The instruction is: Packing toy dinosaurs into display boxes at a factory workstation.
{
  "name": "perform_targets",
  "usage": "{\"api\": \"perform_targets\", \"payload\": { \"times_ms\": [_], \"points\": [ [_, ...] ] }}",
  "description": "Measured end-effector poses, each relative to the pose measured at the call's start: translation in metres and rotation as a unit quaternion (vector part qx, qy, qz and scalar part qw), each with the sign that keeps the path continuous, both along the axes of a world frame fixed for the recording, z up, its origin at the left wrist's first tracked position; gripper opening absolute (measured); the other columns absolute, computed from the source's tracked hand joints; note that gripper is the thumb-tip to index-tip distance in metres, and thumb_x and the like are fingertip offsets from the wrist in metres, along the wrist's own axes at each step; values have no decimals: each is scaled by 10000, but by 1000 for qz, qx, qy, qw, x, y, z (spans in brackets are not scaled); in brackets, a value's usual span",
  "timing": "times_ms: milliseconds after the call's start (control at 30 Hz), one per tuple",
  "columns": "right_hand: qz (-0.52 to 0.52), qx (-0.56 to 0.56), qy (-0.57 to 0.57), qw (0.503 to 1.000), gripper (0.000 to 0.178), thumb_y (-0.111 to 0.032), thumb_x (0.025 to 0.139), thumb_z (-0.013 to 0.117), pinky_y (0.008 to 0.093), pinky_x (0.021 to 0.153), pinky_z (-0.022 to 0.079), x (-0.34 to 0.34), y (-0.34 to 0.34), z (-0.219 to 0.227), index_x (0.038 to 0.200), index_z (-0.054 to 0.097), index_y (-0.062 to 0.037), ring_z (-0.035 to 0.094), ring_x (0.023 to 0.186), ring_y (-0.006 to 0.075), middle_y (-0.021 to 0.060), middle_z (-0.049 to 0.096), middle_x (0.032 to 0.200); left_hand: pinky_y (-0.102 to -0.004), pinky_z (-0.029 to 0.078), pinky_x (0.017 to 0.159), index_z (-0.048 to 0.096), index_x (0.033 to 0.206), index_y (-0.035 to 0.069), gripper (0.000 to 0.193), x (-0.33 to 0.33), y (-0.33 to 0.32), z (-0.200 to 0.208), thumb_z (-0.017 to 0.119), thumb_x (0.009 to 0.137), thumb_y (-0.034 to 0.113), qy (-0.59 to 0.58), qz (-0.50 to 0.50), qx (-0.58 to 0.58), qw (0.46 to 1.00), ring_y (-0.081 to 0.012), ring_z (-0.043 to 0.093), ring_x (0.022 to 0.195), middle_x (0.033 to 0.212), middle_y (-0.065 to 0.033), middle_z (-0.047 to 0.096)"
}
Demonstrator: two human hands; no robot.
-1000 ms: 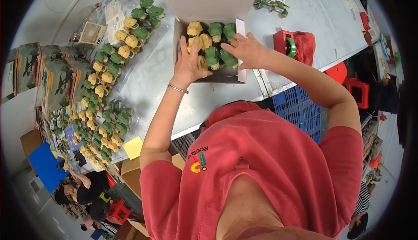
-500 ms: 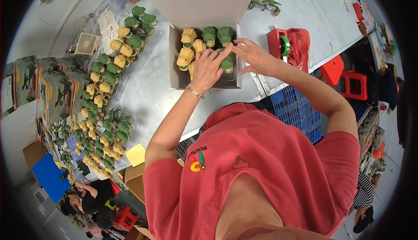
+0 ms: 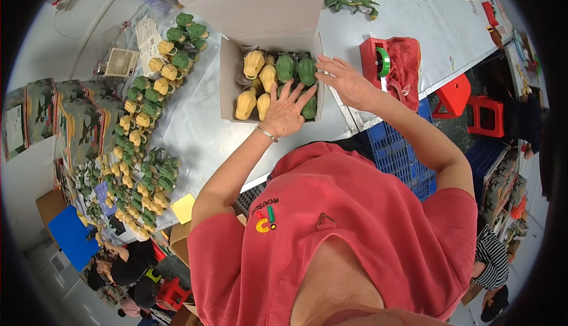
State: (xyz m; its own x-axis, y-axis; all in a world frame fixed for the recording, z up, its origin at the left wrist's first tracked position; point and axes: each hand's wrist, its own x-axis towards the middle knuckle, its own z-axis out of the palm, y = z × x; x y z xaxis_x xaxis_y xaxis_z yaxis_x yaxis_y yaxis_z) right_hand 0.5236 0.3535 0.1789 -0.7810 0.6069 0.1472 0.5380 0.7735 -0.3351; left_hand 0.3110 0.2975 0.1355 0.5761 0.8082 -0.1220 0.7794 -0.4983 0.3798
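An open white cardboard box stands on the table in front of me, its lid tilted back. Yellow dinosaur-head toys fill its left side and green ones its right, in clear wrap. My left hand rests spread over the near right of the box, fingertips on the green toys and palm partly hiding those beneath. At the box's right wall, my right hand is open, fingers stretched toward the rim beside a green toy. Neither hand grips anything.
Rows of yellow and green toy heads cover the table's left side, near a small fan. To the right lie a red tape dispenser and red cloth. A green dinosaur figure lies behind. Blue crates stand below the edge.
The box has shifted slightly left, and its toys sit more evenly in rows. My left hand has spread its fingers and moved slightly nearer me. My right hand has moved off the toys to the right wall.
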Motion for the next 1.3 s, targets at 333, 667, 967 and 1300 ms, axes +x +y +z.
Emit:
{"api": "perform_targets", "payload": {
  "times_ms": [333, 667, 967, 1300],
  "points": [
    [-20, 36, -174, 984, 777, -242, 667, 727, 432, 1004, 300, -71, -7, 18, 1316, 340, -65, 293, 1248, 405, 212, 279, 1367, -476, 275, 979, 357, 1319, 69, 503, -51, 51, 4, 431, 862, 265, -50, 155, 133, 978, -346, 302, 1238, 1351, -181, 321],
    [-48, -45, -339, 938, 1024, -440, 578, 765, 531, 1014, 212, -95, -20, 2, 1398, 211, -176, 139, 1327, 360, 180, 101, 1450, -504, 232, 1012, 323, 1352, 117, 609, -59, 60, -27, 374, 878, 496, 92, 236, 193, 948, -412, 181, 1280, 1412, -205, 185],
    [-461, -67, 47, 884, 647, -162, 724, 638, 438, 842, 437, -58, -5, -20, 1259, 305, -14, 490, 1036, 394, 227, 475, 1116, -410, 428, 798, 457, 1233, 20, 525, -130, 38, 26, 580, 765, 224, -136, 366, 121, 913, -351, 547, 914, 1013, -217, 566],
    [-385, -45, -32, 921, 349, -89, 735, 596, 425, 680, 478, -87, 30, -67, 1056, 474, -26, 598, 813, 328, 176, 555, 959, -442, 444, 749, 419, 1285, 163, 477, -85, 33, 16, 497, 819, 227, 10, 288, 76, 954, -362, 531, 928, 1135, -234, 450]
  ]
}}
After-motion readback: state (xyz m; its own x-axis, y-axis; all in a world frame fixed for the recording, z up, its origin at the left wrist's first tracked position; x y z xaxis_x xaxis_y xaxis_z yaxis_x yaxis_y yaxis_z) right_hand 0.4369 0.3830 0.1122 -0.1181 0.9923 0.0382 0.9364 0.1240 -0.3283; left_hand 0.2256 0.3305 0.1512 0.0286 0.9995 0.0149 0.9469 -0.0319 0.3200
